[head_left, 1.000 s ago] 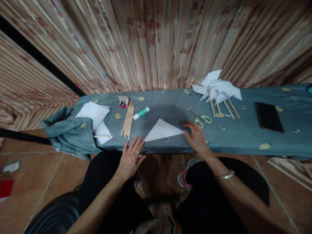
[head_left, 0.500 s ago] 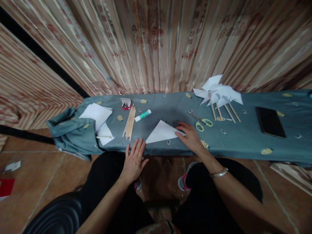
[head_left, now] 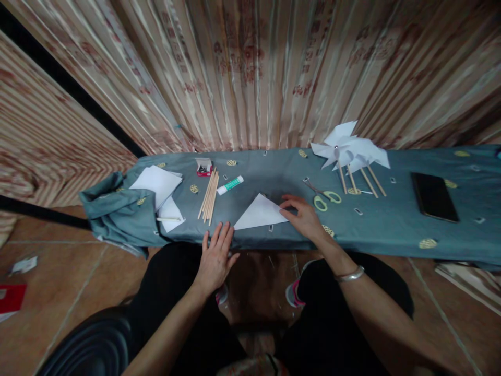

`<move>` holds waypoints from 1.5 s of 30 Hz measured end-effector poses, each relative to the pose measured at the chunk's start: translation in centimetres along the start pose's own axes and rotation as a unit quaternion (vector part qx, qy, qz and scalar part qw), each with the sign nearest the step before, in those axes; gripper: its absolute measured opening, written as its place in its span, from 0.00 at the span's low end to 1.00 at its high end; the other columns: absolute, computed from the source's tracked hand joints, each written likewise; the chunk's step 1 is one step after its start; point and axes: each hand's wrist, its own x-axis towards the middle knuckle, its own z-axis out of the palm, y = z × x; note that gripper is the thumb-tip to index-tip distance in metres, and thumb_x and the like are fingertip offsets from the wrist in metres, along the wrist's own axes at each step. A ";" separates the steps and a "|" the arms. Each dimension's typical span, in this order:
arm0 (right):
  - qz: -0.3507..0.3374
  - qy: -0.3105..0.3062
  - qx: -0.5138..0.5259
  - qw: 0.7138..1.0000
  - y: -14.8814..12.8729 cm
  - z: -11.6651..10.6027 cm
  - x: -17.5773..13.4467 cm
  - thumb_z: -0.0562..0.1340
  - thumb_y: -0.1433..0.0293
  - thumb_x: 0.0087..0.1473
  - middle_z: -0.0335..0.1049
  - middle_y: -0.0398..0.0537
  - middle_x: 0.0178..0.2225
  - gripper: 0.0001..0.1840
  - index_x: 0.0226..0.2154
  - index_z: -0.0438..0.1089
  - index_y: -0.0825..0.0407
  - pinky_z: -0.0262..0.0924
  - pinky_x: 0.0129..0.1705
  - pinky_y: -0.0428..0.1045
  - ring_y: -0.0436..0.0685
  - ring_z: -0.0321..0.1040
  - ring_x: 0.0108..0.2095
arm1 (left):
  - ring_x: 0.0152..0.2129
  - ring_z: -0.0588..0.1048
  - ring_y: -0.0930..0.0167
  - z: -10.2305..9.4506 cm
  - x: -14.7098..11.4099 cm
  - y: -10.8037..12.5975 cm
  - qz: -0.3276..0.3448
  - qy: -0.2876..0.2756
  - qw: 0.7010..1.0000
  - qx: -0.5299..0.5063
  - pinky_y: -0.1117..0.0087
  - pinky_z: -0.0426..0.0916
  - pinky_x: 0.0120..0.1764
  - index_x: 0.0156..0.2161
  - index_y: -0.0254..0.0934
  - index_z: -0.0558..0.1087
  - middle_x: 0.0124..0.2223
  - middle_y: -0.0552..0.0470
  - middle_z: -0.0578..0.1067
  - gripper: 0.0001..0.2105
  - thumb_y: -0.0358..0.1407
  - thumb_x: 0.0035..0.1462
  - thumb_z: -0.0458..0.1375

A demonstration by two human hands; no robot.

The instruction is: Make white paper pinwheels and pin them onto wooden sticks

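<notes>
A white sheet of paper, folded into a triangle, lies flat near the front edge of the cloth-covered table. My left hand is open, its fingers spread on the table edge beside the paper's left corner. Over the right corner rests my right hand, fingers bent and thumb apart from them, the thumb touching the paper; that corner is partly hidden. Scissors with green handles lie just right of it. Beyond the paper's left side are a glue stick and a bundle of wooden sticks.
A small red-and-white box of dark bits stands behind the sticks. White paper sheets lie at the left, with a pale pen-like stick. Several paper pinwheels lie back right, a dark phone or tablet farther right. A curtain hangs behind.
My right hand has shifted slightly left along the paper's right corner. My left hand has stayed nearly where it was, and the folded paper has hardly moved.
</notes>
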 end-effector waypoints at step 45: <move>-0.039 -0.011 0.227 0.973 -5.3 0.1 3.4 0.64 0.65 0.49 0.60 0.44 0.64 0.05 0.26 0.75 0.46 0.49 0.65 0.63 0.63 0.51 0.66 | 0.17 0.72 0.74 -4.2 7.9 -1.8 -0.329 -0.083 0.619 -0.708 0.74 0.68 0.23 0.27 0.32 0.78 0.23 0.51 0.78 0.20 0.48 0.33 0.72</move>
